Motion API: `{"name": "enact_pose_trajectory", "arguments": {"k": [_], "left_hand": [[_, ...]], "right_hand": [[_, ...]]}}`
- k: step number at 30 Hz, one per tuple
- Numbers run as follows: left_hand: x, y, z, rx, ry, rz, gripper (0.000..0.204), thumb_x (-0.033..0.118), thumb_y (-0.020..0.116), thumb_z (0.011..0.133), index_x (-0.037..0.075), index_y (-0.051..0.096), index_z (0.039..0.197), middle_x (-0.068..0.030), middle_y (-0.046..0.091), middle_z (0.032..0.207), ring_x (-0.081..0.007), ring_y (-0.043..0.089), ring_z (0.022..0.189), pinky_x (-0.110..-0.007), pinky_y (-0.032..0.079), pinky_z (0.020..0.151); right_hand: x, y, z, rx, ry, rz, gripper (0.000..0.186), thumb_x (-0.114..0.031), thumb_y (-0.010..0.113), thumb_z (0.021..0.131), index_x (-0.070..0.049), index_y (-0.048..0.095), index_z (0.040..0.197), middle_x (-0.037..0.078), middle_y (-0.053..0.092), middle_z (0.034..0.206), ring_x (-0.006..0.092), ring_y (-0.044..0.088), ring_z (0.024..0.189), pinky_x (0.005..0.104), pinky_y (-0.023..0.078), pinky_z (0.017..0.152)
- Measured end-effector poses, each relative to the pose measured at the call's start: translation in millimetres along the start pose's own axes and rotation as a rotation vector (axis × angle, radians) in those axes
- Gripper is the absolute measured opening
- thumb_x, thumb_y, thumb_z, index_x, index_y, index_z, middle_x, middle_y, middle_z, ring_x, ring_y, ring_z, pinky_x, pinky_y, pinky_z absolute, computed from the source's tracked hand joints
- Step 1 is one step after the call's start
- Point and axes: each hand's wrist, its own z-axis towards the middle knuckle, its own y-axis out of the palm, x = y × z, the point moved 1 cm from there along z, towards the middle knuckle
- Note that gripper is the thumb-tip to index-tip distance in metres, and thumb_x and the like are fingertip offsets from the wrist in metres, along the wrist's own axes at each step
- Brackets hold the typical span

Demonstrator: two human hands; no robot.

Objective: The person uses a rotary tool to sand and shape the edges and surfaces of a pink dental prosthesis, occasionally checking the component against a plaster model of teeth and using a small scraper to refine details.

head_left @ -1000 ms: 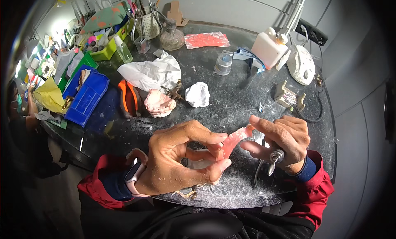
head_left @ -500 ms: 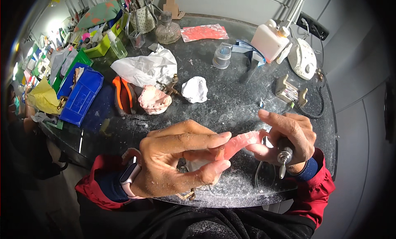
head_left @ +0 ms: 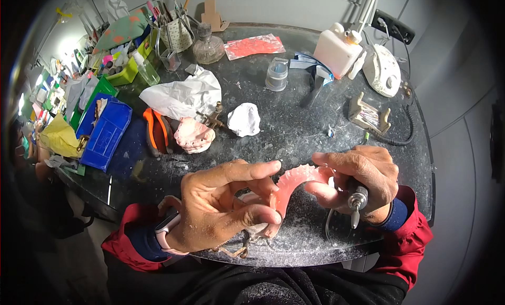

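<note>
A pink denture arch (head_left: 295,183) with small teeth is held between both my hands above the front of a dark dusty bench (head_left: 294,126). My left hand (head_left: 221,207) pinches its left end between thumb and fingers, index finger stretched over it. My right hand (head_left: 357,181) grips the arch's right end with thumb and fingertips and also holds a metal rotary handpiece (head_left: 357,202) in its palm, tip pointing down. A pale smartwatch sits on my left wrist.
A pink-and-white dental cast (head_left: 193,135), a white plaster lump (head_left: 244,119), crumpled white paper (head_left: 181,94), orange pliers (head_left: 153,128) and a blue box (head_left: 105,134) lie behind. Farther back stand a tool cup (head_left: 176,34), a glass burner (head_left: 208,47), a white bottle (head_left: 336,50) and a white motor unit (head_left: 383,71).
Both hands have stayed together on the pink arch, which has turned so its curve and teeth face the camera. The head view has shifted slightly.
</note>
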Motion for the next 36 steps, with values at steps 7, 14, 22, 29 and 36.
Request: {"name": "enact_pose_trajectory", "arguments": {"k": [7,14,22,29,36], "left_hand": [[5,0,3,-0.025,0.041,0.101,0.042,0.002,0.067,0.078,-0.001,0.054,0.117,-0.0124,0.059,0.09,-0.0163,0.061,0.075,-0.027,0.053,0.062],[4,-2,2,0.017,0.059,0.153,0.044,0.019,0.074,0.075,-0.004,0.056,0.108,-0.0119,0.056,0.09,-0.0178,0.063,0.075,-0.027,0.052,0.066],[5,-6,4,-0.029,0.053,0.241,0.035,0.009,0.073,0.074,-0.005,0.059,0.102,-0.0138,0.057,0.091,-0.0166,0.062,0.076,-0.025,0.053,0.062],[8,5,8,0.059,-0.012,0.16,0.032,0.013,0.073,0.073,-0.005,0.061,0.097,-0.014,0.059,0.086,-0.0142,0.058,0.072,-0.024,0.048,0.061],[5,-1,10,-0.077,0.022,0.176,0.029,-0.008,0.062,0.076,-0.008,0.058,0.105,-0.0163,0.055,0.097,-0.0202,0.063,0.08,-0.025,0.057,0.064]], "right_hand": [[2,-5,0,0.018,-0.04,0.004,0.042,-0.026,0.084,0.058,0.003,0.063,0.08,0.002,0.061,0.058,0.0077,0.052,0.039,0.0206,0.038,0.035],[-4,-8,6,0.101,-0.001,-0.002,0.032,-0.014,0.082,0.06,0.001,0.064,0.081,-0.004,0.051,0.046,0.0067,0.049,0.038,0.0196,0.036,0.036],[0,-9,4,0.04,0.015,0.061,0.032,-0.01,0.082,0.06,0.0,0.064,0.084,-0.004,0.049,0.046,0.0066,0.048,0.038,0.0202,0.035,0.037],[-1,-11,4,0.024,0.011,0.065,0.035,-0.012,0.083,0.06,0.0,0.062,0.086,-0.005,0.047,0.045,0.0068,0.047,0.038,0.0202,0.034,0.037],[0,-10,2,0.01,0.011,0.095,0.036,-0.013,0.083,0.062,0.001,0.061,0.087,-0.004,0.049,0.047,0.0074,0.049,0.039,0.0202,0.035,0.038]]}}
